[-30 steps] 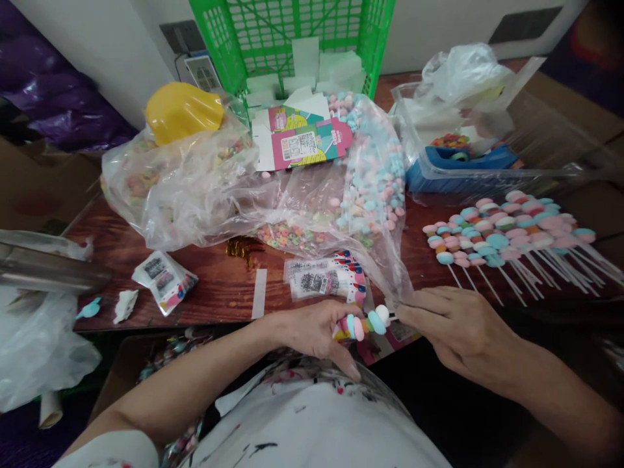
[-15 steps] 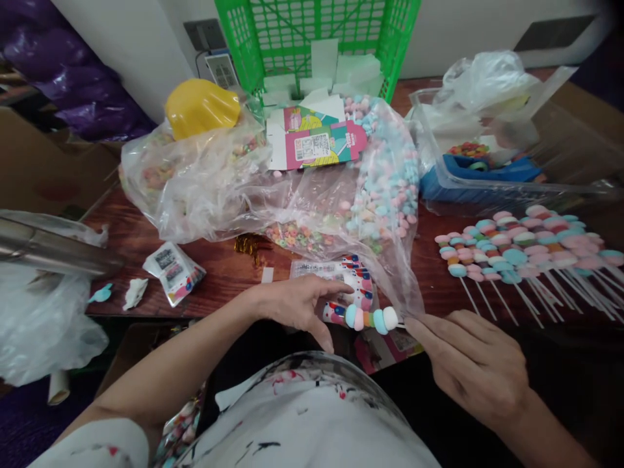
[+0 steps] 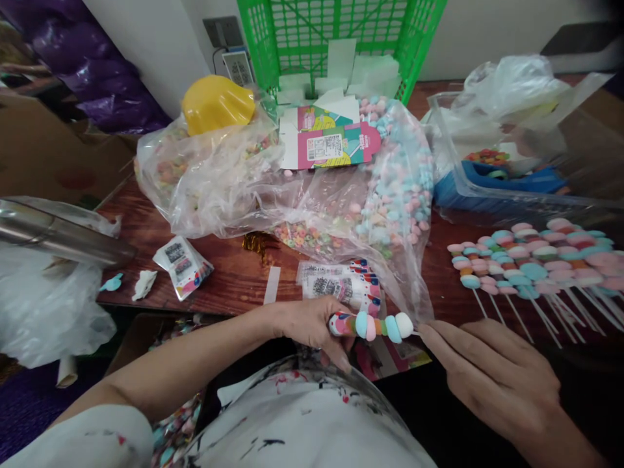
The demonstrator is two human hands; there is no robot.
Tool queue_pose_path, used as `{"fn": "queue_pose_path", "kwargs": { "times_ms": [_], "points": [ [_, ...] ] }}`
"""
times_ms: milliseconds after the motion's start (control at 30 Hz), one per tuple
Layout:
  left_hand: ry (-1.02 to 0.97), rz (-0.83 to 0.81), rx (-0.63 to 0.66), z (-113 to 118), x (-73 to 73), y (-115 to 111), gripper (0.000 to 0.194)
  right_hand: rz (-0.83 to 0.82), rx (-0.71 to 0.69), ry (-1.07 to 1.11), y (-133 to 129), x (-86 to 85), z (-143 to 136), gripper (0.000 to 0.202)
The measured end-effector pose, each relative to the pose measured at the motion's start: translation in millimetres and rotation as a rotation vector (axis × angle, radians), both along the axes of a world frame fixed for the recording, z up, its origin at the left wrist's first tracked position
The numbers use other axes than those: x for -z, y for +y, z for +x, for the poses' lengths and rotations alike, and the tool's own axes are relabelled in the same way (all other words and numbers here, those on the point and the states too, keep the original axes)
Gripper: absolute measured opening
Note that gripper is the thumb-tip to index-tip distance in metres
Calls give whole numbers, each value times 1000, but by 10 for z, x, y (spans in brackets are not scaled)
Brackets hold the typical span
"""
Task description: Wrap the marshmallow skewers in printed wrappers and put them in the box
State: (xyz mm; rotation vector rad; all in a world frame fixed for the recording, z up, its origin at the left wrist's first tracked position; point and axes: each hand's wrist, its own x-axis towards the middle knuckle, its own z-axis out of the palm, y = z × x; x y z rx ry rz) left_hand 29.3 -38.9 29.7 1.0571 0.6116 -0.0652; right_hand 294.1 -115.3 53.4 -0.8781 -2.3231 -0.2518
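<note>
A candy skewer [image 3: 377,327] of blue, pink and white marshmallows with coloured rings lies level in front of my body. My right hand [image 3: 494,370] pinches its white stick at the right end. The skewer's left end is inside the mouth of a small printed plastic bag [image 3: 338,324]. My left hand [image 3: 314,328] is closed around that bag, its fingers partly hidden behind it. Just beyond my left hand, at the table edge, lies a pile of printed clear bags [image 3: 336,286].
Finished-looking skewers [image 3: 531,260] lie heaped on the right, sticks toward me. Behind are large bags of marshmallows [image 3: 400,188] and candy rings [image 3: 195,188], printed cards [image 3: 326,146], a green crate [image 3: 341,19] and a clear bin [image 3: 487,175]. A steel cylinder [image 3: 63,234] lies left.
My left hand has closed around the printed bag, and the skewer's left end is further inside it. The view has shifted slightly, moving the table contents rightward.
</note>
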Motion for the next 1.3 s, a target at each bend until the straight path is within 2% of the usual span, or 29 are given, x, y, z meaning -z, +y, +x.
{"fn": "queue_pose_path", "kwargs": {
  "times_ms": [100, 233, 300, 400, 633, 733, 900, 967, 1133, 1300],
  "points": [
    [5, 29, -17, -22, -50, -9, 48, -47, -101, -47, 116, -113, 39, 34],
    [99, 161, 25, -39, -138, 14, 45, -143, -201, -124, 227, -290, 83, 34],
    [132, 209, 32, -20, -169, 4, 44, -183, -201, -163, 255, -363, 85, 36],
    [115, 197, 42, 22, -183, -38, 43, -160, -169, -184, 260, -410, 47, 38],
    [32, 200, 57, 36, -98, -133, 37, -84, -147, -238, 166, -298, -162, 30],
    [32, 121, 55, 40, -62, -147, 40, -69, -137, -215, 144, -274, -183, 29],
    [33, 44, -170, 21, -57, -136, 46, -28, -64, -132, 117, -245, -67, 34],
    [43, 37, -206, 7, -82, -128, 42, -40, -69, -112, 103, -226, -24, 35],
    [78, -12, -141, 30, -152, -109, 42, -67, -129, -142, 87, -195, 10, 35],
    [121, 11, 35, 89, -153, -116, 48, -90, -157, -189, 125, -182, 0, 31]
  ]
}}
